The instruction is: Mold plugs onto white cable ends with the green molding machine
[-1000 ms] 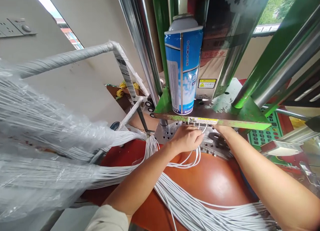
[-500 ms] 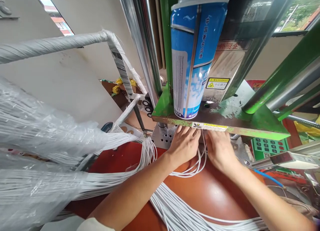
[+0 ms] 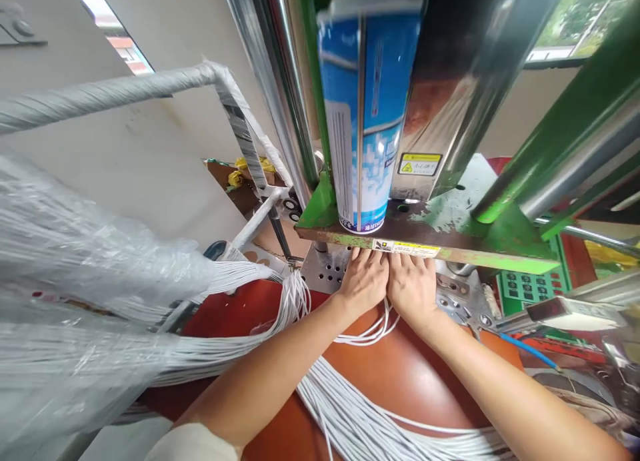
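Note:
My left hand (image 3: pixel 367 274) and my right hand (image 3: pixel 413 284) are side by side, touching, just below the front edge of a green press plate (image 3: pixel 490 256). Their fingers point away from me and are bent over the metal bed, with the tips hidden under the plate. Thin white cables (image 3: pixel 367 338) come out from beneath both hands and loop down toward me; the hands are closed on them, though the gripped ends are out of sight. A thick bundle of white cables (image 3: pixel 345 414) lies below my forearms on the reddish-brown surface (image 3: pixel 425 374).
A blue spray can (image 3: pixel 367 128) stands on the green plate beside a warning label (image 3: pixel 420 164). Plastic-wrapped cable bundles (image 3: pixel 100 234) hang at left near a wrapped rail (image 3: pixel 110 91). A green button panel (image 3: pixel 533 284) and a blue hose (image 3: pixel 530 351) are at right.
My right hand has moved left against my left hand, closing the gap where cables showed between them. The view has shifted slightly, so the spray can and press appear farther left.

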`<state>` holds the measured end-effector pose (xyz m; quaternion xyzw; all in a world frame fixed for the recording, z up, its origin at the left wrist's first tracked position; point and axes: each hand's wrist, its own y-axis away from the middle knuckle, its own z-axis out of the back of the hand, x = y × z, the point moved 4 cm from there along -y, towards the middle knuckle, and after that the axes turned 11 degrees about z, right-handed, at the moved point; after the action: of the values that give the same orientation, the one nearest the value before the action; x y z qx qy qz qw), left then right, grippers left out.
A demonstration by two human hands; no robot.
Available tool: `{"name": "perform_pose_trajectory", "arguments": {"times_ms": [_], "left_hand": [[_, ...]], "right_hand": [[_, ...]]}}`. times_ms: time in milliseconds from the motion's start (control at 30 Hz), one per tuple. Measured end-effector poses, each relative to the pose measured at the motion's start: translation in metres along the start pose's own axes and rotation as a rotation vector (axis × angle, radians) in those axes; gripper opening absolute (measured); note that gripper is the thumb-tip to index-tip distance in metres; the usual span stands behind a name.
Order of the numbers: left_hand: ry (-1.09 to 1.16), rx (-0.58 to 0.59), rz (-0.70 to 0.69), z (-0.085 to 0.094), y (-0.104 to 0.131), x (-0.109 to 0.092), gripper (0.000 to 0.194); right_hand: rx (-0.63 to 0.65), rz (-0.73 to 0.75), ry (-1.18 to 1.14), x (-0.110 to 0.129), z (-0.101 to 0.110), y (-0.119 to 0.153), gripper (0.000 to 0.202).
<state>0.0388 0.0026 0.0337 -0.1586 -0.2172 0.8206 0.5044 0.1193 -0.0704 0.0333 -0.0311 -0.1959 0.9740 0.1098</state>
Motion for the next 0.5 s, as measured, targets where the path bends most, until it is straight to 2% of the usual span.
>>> {"name": "perform_pose_trajectory", "arguments": {"times_ms": [133,200,267,300,367,433,500], "left_hand": [[0.087,-0.031,0.027,0.004,-0.009,0.001,0.034],[0.146,-0.024,0.022,0.015,-0.009,0.006,0.04],[0.2,-0.005,0.003,0.035,0.004,0.016,0.049],[0.225,0.013,-0.009,0.048,0.019,0.022,0.055],[0.262,0.081,-0.017,0.076,0.066,0.036,0.066],[0.274,0.172,-0.02,0.1,0.132,0.05,0.078],[0.22,0.154,-0.011,0.117,0.202,0.064,0.095]], "right_hand": [[-0.066,0.028,-0.02,0.0,0.013,-0.003,0.034],[-0.104,0.049,-0.03,-0.003,0.027,0.003,0.04],[-0.149,0.073,-0.078,-0.008,0.043,0.027,0.047],[-0.166,0.085,-0.116,-0.011,0.05,0.046,0.051],[-0.16,0.131,-0.208,-0.015,0.058,0.103,0.06],[-0.09,0.192,-0.216,-0.015,0.054,0.175,0.078],[-0.074,0.219,-0.149,-0.013,0.042,0.249,0.08]]}}
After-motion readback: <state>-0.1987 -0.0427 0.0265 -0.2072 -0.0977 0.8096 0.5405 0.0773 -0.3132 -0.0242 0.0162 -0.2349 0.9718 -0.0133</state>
